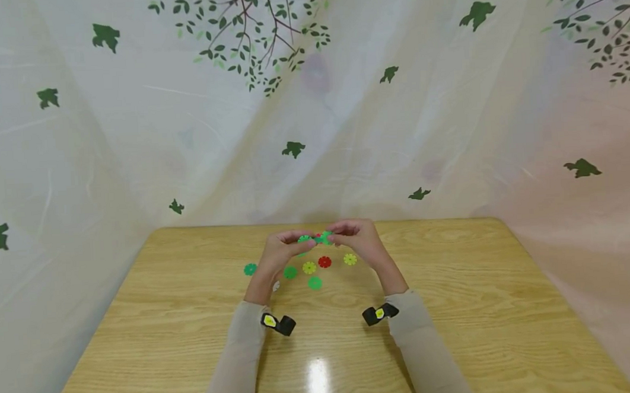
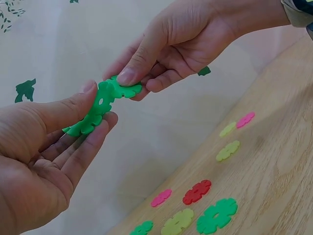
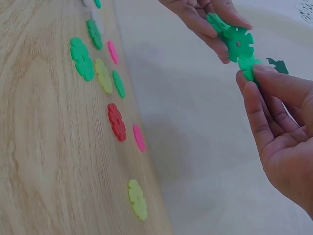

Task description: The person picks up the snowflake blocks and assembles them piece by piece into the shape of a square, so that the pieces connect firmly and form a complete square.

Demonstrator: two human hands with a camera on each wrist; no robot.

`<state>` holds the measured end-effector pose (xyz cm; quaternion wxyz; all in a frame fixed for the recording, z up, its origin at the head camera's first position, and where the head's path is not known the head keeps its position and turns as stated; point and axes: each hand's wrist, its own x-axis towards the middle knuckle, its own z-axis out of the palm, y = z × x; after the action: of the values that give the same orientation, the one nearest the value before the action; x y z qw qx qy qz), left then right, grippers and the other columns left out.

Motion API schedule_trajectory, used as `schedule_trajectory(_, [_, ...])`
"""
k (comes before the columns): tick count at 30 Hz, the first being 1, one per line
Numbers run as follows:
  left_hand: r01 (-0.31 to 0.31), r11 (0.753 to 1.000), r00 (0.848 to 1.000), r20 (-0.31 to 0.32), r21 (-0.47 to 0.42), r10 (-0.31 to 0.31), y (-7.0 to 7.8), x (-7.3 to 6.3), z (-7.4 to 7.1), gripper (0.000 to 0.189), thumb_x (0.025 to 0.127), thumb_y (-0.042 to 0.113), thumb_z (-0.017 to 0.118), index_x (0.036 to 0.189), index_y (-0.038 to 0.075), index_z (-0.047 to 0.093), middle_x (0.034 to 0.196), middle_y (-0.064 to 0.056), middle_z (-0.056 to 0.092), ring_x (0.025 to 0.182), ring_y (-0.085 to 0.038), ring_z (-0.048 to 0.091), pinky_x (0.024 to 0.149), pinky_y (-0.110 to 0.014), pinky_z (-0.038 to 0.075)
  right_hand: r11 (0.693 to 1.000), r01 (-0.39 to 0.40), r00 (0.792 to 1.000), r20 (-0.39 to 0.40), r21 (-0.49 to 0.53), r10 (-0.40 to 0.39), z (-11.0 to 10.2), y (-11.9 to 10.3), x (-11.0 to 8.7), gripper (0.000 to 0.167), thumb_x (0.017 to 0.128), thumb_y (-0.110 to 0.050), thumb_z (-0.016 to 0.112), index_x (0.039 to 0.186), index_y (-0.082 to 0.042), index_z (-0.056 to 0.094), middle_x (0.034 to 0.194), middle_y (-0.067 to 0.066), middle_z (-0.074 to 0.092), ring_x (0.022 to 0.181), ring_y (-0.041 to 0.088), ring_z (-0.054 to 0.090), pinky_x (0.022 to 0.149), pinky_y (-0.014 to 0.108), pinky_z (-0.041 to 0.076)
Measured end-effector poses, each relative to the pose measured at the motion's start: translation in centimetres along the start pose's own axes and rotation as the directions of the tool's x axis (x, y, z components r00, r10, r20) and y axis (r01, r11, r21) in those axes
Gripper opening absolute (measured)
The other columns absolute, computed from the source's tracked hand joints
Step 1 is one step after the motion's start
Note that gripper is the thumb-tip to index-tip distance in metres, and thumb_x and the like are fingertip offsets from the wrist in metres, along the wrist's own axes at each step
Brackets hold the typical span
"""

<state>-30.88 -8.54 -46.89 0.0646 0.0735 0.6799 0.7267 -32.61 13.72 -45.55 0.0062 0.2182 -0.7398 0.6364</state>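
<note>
**Pinched at Both Ends**

My left hand (image 1: 280, 252) and right hand (image 1: 361, 238) meet above the far part of the tabletop (image 1: 458, 272), both gripping one green chain (image 3: 242, 52) of notched discs, three as far as I can count. My left thumb lies over the left end disc (image 2: 83, 126) with fingers beneath it; my right thumb and fingers pinch the right end disc (image 2: 126, 90). I judge that I hold it this way so each side steadies the other, leaving the middle disc (image 2: 104, 93) largely uncovered and its slots in sight. The discs sit at angles to one another, edge into edge, which is probably what keeps them joined.

Held up off the tabletop, the chain seems to have room to be turned. Below, loose discs lie flat: a red disc (image 1: 325, 262) between two yellow discs (image 1: 309, 268), green discs (image 1: 315, 283) nearer me, pink discs (image 3: 139, 138) toward the far edge, and a white disc (image 1: 276, 286) partly hidden in the head view. Spread out singly near my hands, they look easy to reach.
</note>
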Motion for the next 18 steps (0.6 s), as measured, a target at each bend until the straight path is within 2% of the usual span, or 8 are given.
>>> schedule_trajectory(3, [-0.002,1.0,1.0,-0.009,-0.011,0.002,0.04,0.03,0.03,0.029,0.09,0.01,0.079,0.113,-0.005,0.073,0.091,0.006,0.076,0.093,-0.012,0.071,0.105,-0.056,0.051,1.0,0.018,1.0,-0.023,0.018,-0.018,0.19,0.0,0.03,0.015,0.09,0.002,0.074,0.104,0.007,0.076,0.096,0.03,0.073,0.071,0.014,0.068,0.069,0.03,0.062])
schedule_trajectory(7, [0.001,0.999,0.999,-0.042,-0.035,-0.003,0.36,0.13,0.27,0.026,0.089,0.009,0.079,0.112,-0.004,0.074,0.09,0.005,0.076,0.091,-0.012,0.071,0.106,-0.058,0.05,0.998,0.037,0.998,-0.057,0.047,-0.035,0.27,-0.14,0.12,0.018,0.089,0.002,0.076,0.104,0.01,0.075,0.097,0.03,0.074,0.071,0.016,0.071,0.071,0.038,0.064])
schedule_trajectory(10, [-0.003,0.999,0.998,-0.064,-0.042,0.0,0.52,0.16,0.5,0.025,0.089,0.009,0.079,0.111,-0.003,0.075,0.09,0.005,0.076,0.09,-0.012,0.071,0.105,-0.056,0.051,0.996,0.041,0.997,-0.071,0.075,-0.036,0.29,-0.25,0.13,0.02,0.088,0.0,0.077,0.104,0.011,0.074,0.096,0.027,0.075,0.071,0.015,0.071,0.071,0.033,0.064])
schedule_trajectory(13, [-0.009,0.999,0.997,-0.078,-0.037,0.006,0.52,0.15,0.7,0.026,0.088,0.01,0.08,0.11,-0.004,0.075,0.09,0.004,0.077,0.088,-0.012,0.072,0.1,-0.047,0.056,0.993,0.041,0.996,-0.077,0.107,-0.033,0.29,-0.23,0.13,0.021,0.088,0.0,0.077,0.104,0.013,0.073,0.094,0.021,0.077,0.07,0.012,0.071,0.07,0.027,0.063])
schedule_trajectory(18, [-0.011,0.999,0.995,-0.1,-0.032,0.008,0.27,0.0,0.78,0.024,0.087,0.01,0.081,0.108,-0.002,0.077,0.088,0.004,0.077,0.084,-0.01,0.072,0.084,-0.028,0.06,0.988,0.033,0.997,-0.079,0.153,-0.021,0.5,0.05,0.03,0.022,0.087,0.004,0.077,0.104,0.016,0.072,0.088,0.006,0.079,0.068,0.01,0.07,0.068,0.024,0.062])
